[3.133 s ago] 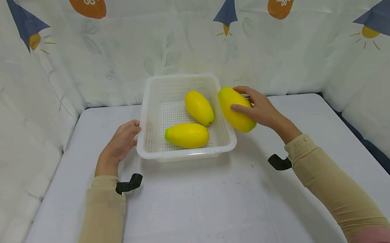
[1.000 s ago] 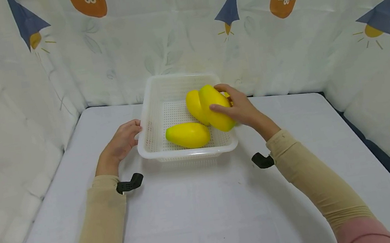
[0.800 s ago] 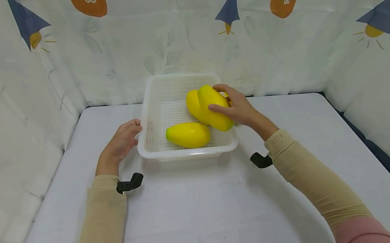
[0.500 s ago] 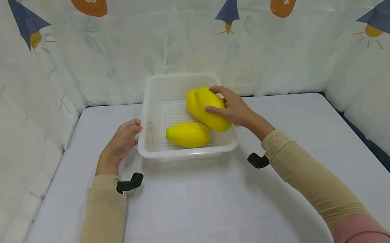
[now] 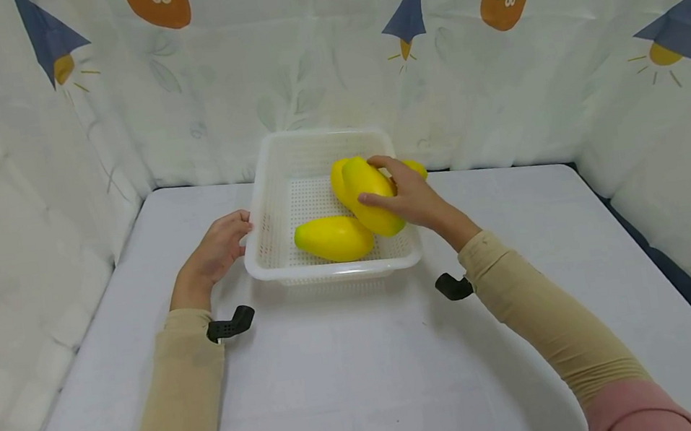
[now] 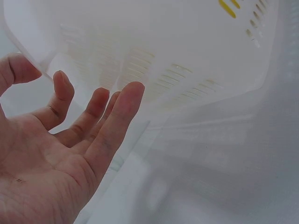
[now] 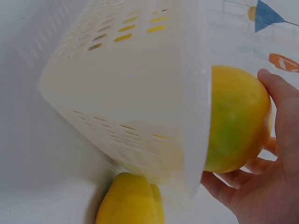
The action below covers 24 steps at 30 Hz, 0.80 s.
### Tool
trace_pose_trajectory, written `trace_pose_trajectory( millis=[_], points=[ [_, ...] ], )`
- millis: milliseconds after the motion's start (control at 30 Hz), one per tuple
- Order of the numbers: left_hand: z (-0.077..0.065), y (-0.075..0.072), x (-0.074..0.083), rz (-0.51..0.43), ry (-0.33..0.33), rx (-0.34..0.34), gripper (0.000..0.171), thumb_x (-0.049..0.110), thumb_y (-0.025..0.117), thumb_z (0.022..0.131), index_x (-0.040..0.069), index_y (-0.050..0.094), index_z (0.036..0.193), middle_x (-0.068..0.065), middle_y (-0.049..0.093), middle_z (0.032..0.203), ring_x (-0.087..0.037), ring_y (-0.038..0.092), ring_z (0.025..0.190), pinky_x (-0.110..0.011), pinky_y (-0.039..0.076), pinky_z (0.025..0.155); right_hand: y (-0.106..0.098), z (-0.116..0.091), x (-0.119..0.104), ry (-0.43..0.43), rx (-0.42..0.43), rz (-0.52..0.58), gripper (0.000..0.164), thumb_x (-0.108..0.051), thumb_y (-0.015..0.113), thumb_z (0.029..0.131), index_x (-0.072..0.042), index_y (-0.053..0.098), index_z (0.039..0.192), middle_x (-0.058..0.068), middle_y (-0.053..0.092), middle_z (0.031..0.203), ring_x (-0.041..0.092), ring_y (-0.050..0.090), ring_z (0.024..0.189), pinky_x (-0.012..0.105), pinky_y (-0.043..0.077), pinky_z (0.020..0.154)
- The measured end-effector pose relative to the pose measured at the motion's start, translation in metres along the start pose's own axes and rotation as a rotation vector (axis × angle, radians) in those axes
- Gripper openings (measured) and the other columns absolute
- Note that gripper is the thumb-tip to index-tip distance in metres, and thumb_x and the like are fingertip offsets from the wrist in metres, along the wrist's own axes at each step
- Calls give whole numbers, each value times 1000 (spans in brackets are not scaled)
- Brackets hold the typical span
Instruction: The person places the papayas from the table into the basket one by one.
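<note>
In the head view, my left hand holds the left rim of a white perforated plastic basket. Its curved fingers also show beside the basket's outer wall in the left wrist view. My right hand grips a yellow papaya, thumb on the near side, over the basket's right part. Green colours the end of this papaya in the right wrist view. Another papaya lies partly hidden behind it. A third papaya, green at its left tip, lies near the basket's front wall.
More yellow fruit shows beyond my right hand, outside the basket, mostly hidden. The basket stands on a white-covered table, close to a printed cloth backdrop. Dark cloth runs along the table's right side.
My right hand has carried the papaya leftward from outside the right rim to over the basket, then slightly lower. The left hand stays at the rim.
</note>
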<state>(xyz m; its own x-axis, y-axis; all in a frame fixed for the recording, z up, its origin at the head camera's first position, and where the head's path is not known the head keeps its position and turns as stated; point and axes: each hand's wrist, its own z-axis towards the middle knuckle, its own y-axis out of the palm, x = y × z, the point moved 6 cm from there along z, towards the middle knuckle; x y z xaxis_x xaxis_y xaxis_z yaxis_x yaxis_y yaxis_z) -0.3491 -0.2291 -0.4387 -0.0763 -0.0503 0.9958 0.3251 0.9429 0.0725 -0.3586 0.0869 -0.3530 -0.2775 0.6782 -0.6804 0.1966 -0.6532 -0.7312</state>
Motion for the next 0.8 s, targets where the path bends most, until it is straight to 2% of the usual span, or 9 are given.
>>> trace_pose_trajectory(
  millis=[200,433,800],
  points=[
    [-2,0,0,-5,2,0,14,13,42,99,13,54,93,5,58,105,-7,56,100,-28,52,76,4,2,0,-8,1,-44,78,-54,66,84,-23,32,147,1,38,150,22,44,125,46,42,106],
    [-1,1,-1,10,-4,4,13,15,42,100,13,54,94,4,56,108,-9,54,103,-29,51,77,5,2,-1,-5,-2,-34,79,-53,67,84,-21,31,147,2,37,150,23,44,125,46,41,107],
    [0,1,-1,35,-22,9,13,18,41,101,14,53,97,4,54,110,-11,53,104,-26,53,79,-2,-1,-3,-30,42,-42,67,-42,61,92,-19,32,147,5,39,151,29,43,133,51,43,105]
  ],
)
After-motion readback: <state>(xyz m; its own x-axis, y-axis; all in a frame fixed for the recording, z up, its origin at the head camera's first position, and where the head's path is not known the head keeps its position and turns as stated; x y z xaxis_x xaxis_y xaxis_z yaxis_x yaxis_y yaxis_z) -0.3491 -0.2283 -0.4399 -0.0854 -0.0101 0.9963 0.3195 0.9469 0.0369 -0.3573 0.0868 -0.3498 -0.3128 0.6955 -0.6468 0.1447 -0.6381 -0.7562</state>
